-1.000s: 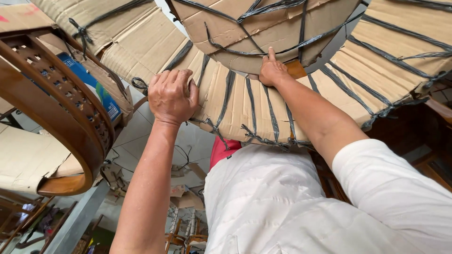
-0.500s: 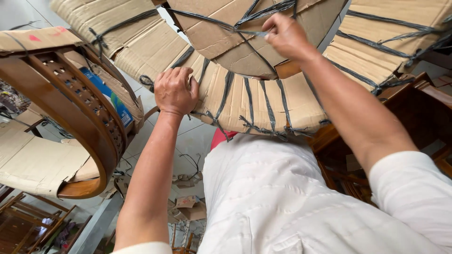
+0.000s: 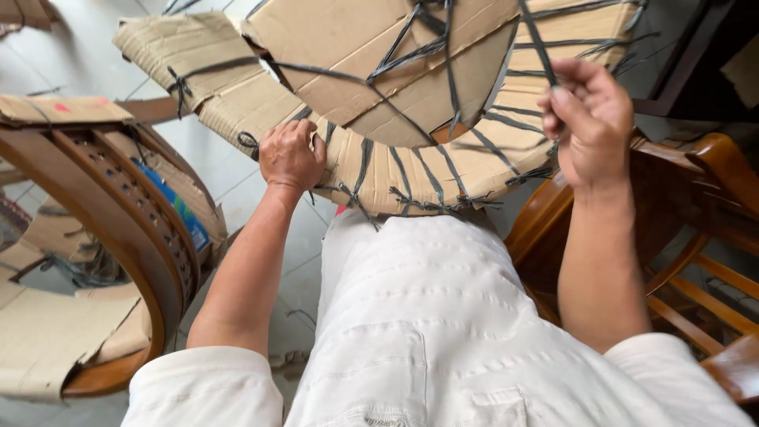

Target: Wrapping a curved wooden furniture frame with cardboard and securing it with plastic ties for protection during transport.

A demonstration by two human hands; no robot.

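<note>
Nearest, at 6 o'clock: my white shirt is filling the lower frame, both forearms are reaching up out of it.

My left hand, around 10 o'clock of centre, is clenching, fingers curled over the near edge of the cardboard-wrapped curved piece, knuckles facing me. It is gripping cardboard and the dark cord lashings there.

My right hand, at 2 o'clock, is pinching a dark cord between thumb and fingertips; fingers nearly closed, only the cord between them. The cord is running up from the pinch toward 12 o'clock, taut, tilted slightly left.

The wrapped piece is sitting just beyond my torso, arcing from 10 o'clock past centre to 2 o'clock. Long axis is running left-right along the arc, with the curve's bulge pointing toward me. Many cord turns are crossing it.

Further out, a flat cardboard sheet is lying over the arc at 12 o'clock.

At 8 o'clock, a curved wooden frame is standing, partly wrapped. At 4 o'clock, a wooden chair.
</note>
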